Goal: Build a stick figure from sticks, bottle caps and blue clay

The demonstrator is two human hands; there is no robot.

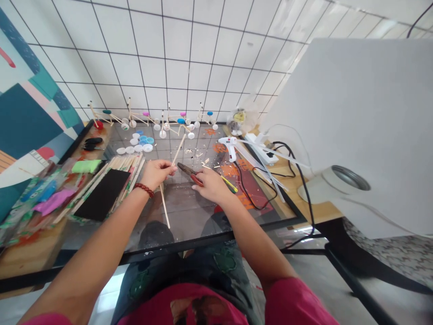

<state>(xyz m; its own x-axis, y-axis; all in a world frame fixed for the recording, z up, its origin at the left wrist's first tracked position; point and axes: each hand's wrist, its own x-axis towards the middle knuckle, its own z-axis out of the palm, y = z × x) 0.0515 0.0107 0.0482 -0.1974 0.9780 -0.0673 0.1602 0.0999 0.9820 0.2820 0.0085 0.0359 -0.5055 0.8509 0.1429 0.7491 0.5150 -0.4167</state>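
Along the back of the glass-topped desk, against the tiled wall, stands a row of stick-and-bottle-cap models. Loose bottle caps lie just before them. On the left, scissors sit behind bundles of wooden sticks, with a flat pad on the bundles and plastic packets further left. On the right lie a hot glue gun and a power strip, among cables. In the middle, the left hand holds a wooden stick; the right hand, just beside it, holds pliers. A large panel stands further right, beyond the desk's edge.
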